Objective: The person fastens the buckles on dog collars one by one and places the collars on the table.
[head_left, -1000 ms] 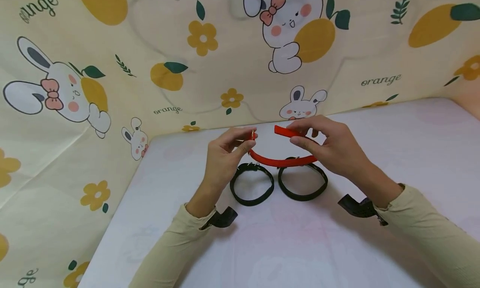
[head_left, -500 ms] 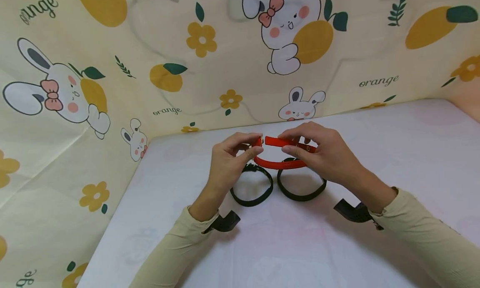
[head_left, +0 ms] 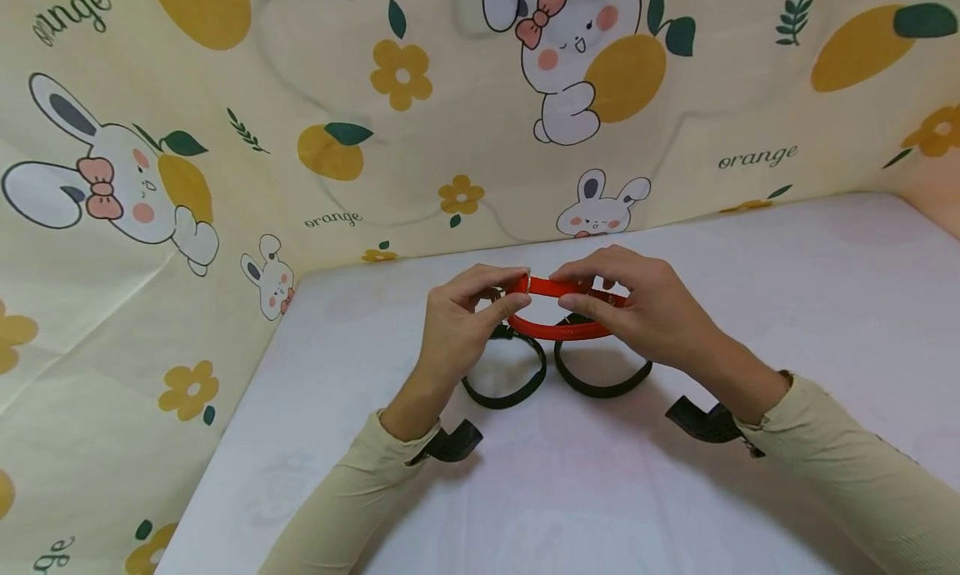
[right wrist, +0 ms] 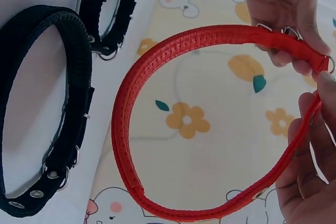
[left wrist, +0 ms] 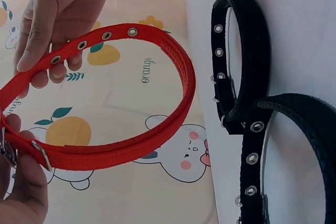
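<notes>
A red collar (head_left: 562, 332) is held up above the table, bent into a loop. My left hand (head_left: 459, 323) pinches its buckle end between thumb and fingers; the metal buckle (left wrist: 7, 149) shows in the left wrist view. My right hand (head_left: 651, 304) pinches the strap near its free end, beside a row of metal eyelets (left wrist: 107, 35). In the head view the strap's tip meets the buckle end at the left fingertips. A metal keeper loop (left wrist: 42, 155) sits on the red band near the left thumb.
Two black collars, one at left (head_left: 504, 404) and one at right (head_left: 604, 392), lie looped side by side on the white table (head_left: 570, 500), just below and nearer than the red one. Behind the table rises a rabbit-and-orange patterned cloth (head_left: 420, 150).
My right hand has moved left and slightly down with the strap end, closing the gap to the buckle end. My left hand has shifted slightly right.
</notes>
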Demonstrator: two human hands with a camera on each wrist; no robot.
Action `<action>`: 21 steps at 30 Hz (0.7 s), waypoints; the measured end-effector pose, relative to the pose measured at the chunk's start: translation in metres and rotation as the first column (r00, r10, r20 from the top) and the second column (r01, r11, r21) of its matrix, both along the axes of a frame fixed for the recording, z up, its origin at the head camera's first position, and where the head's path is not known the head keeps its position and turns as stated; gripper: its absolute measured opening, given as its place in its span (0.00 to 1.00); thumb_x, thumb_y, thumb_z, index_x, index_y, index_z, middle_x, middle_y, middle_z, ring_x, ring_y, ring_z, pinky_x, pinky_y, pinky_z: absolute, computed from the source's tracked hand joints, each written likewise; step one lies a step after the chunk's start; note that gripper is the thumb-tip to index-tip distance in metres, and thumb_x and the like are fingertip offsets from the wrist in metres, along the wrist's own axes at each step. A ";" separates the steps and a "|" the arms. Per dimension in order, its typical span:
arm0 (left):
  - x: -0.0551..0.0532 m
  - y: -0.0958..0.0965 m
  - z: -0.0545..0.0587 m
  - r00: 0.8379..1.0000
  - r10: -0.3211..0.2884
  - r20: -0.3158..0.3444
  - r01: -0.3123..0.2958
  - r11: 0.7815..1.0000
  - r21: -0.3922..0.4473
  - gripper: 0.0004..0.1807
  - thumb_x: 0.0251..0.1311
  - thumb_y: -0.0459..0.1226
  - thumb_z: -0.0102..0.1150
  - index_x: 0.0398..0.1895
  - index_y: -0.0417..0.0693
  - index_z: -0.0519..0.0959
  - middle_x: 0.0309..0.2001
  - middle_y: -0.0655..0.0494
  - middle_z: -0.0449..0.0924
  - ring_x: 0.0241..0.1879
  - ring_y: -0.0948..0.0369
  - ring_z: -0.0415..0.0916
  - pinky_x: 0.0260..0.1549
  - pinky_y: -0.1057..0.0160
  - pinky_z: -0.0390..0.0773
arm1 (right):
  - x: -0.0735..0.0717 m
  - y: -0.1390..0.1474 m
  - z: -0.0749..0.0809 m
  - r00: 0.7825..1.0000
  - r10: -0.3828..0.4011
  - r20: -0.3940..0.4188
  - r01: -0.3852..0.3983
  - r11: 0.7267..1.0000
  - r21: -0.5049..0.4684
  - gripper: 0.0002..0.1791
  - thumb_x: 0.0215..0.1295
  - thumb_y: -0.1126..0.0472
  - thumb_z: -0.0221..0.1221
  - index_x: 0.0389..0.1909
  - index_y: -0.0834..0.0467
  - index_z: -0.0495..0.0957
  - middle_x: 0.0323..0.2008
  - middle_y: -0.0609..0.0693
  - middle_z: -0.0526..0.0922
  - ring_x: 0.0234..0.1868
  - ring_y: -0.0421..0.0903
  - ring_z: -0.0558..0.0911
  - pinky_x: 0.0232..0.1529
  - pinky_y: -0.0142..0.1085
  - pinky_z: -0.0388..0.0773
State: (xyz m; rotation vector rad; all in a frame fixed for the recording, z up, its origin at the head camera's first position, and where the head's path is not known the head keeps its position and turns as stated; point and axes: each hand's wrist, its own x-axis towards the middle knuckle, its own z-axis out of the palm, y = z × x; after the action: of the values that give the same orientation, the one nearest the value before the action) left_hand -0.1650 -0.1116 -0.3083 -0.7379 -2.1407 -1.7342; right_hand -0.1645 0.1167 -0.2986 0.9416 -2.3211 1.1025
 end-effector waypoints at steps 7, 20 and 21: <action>0.000 -0.001 0.001 1.000 0.004 -0.011 -0.004 1.000 0.010 0.17 0.55 0.28 0.69 0.49 0.37 0.85 0.42 0.42 0.86 0.42 0.60 0.78 0.43 0.70 0.78 | 0.000 -0.001 -0.001 1.000 -0.004 -0.005 0.004 1.000 0.002 0.18 0.57 0.63 0.71 0.49 0.48 0.85 0.37 0.41 0.85 0.39 0.35 0.76 0.35 0.29 0.74; 0.001 -0.001 0.003 1.000 -0.017 0.026 0.017 1.000 -0.014 0.16 0.55 0.27 0.69 0.49 0.36 0.85 0.41 0.41 0.85 0.42 0.59 0.79 0.44 0.69 0.79 | -0.001 -0.001 -0.002 1.000 -0.020 -0.022 0.020 1.000 0.018 0.19 0.55 0.64 0.72 0.48 0.49 0.85 0.38 0.40 0.85 0.38 0.34 0.76 0.33 0.27 0.75; 0.001 -0.001 0.003 0.999 -0.018 0.029 0.018 1.000 -0.017 0.16 0.55 0.28 0.69 0.49 0.36 0.85 0.41 0.41 0.85 0.42 0.59 0.79 0.44 0.69 0.79 | -0.002 -0.001 -0.002 0.999 -0.018 -0.027 0.018 1.000 0.019 0.19 0.55 0.64 0.72 0.48 0.49 0.85 0.38 0.40 0.85 0.39 0.33 0.76 0.33 0.26 0.75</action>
State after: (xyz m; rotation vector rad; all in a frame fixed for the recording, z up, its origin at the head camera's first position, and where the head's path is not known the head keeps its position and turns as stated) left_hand -0.1642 -0.1131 -0.3055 -0.7436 -2.1770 -1.7477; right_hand -0.1662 0.1154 -0.3008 0.9352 -2.3178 1.0559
